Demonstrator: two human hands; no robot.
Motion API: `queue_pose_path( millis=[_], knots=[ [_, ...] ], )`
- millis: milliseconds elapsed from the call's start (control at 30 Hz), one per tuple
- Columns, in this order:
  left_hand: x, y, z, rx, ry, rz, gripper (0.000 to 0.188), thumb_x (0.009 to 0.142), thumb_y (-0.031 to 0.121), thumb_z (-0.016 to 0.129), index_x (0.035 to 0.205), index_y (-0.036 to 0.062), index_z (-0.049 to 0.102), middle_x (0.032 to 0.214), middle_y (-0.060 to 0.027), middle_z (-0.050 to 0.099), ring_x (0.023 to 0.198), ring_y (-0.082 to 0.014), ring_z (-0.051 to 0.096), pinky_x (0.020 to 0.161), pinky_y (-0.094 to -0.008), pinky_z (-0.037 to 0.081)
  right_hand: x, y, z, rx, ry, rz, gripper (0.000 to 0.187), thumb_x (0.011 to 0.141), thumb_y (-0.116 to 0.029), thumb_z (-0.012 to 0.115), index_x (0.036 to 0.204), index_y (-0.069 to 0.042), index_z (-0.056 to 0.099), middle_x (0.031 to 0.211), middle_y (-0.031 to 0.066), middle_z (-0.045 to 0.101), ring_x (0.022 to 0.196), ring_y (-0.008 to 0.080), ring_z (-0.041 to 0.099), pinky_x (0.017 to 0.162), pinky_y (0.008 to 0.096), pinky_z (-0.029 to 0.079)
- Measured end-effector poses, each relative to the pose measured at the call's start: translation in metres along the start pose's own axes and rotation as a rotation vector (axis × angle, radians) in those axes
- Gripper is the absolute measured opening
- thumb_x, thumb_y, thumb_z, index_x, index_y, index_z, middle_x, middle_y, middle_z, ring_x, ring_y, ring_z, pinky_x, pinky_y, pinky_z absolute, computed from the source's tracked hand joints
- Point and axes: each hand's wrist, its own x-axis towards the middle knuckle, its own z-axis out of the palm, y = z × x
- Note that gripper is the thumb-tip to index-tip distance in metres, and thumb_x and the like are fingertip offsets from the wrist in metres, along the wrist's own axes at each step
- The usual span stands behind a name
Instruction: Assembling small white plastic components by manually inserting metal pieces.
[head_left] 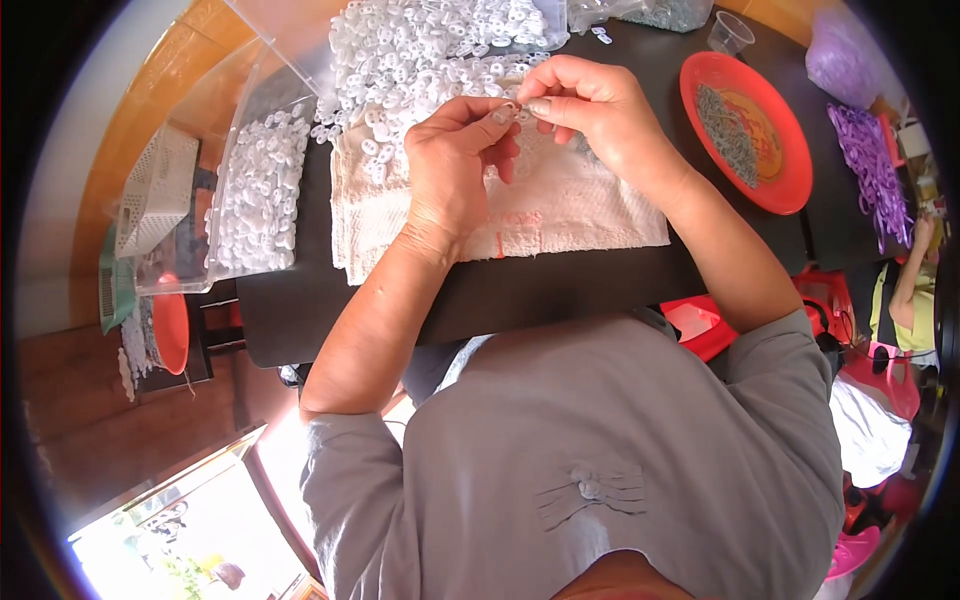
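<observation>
Head view: both hands meet over the far half of a pale towel (590,225), thumbs and forefingers narrowed at a tiny piece (516,107) too small to identify. The left hand (450,150) pinches from one side with its other fingers curled; the right hand (600,110) closes in from the opposite side. Beyond and beneath them, a heap of white plastic pieces (400,50) spills across the towel's far edge, crowding that side. More of the same fill a clear bin (180,287) at left, a narrow dark strip of table (300,320) dividing it from the towel. In front, a wider band of tabletop runs between the towel's hem and the near edge, close to the wearer's shirt. At right, dark surface separates the towel from a red plate (795,175) of grey metal bits (727,135), with purple strips (870,170) farther out, leaving room beside the right forearm.
</observation>
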Motion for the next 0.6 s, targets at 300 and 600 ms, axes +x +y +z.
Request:
queue_pose_path(
  millis=[300, 600],
  knots=[
    [-0.0001, -0.0031, -0.0043, 0.002, -0.05, -0.017, 0.014, 0.089, 0.003, 0.06, 0.099, -0.007, 0.061, 0.082, -0.0133, 0.065, 0.063, -0.0163, 0.061, 0.051, -0.0266, 0.047, -0.0018, 0.0019, 0.0001, -0.21, -0.022, -0.038, 0.013, 0.088, -0.005, 0.057, 0.097, -0.004, 0.065, 0.086, -0.0026, 0.063, 0.071, 0.0042, 0.052, 0.061, 0.0204, 0.046],
    [-0.0023, -0.0038, 0.0015, -0.053, -0.007, -0.035, 0.007, 0.085, -0.001, 0.062, 0.091, -0.0045, 0.061, 0.076, -0.012, 0.065, 0.058, -0.0155, 0.06, 0.044, -0.0249, 0.043, -0.0032, 0.003, 0.0023, -0.274, -0.019, -0.201, 0.013, 0.084, 0.003, 0.058, 0.094, -0.002, 0.065, 0.087, -0.0011, 0.064, 0.071, 0.0048, 0.055, 0.061, 0.0205, 0.046]
  ],
)
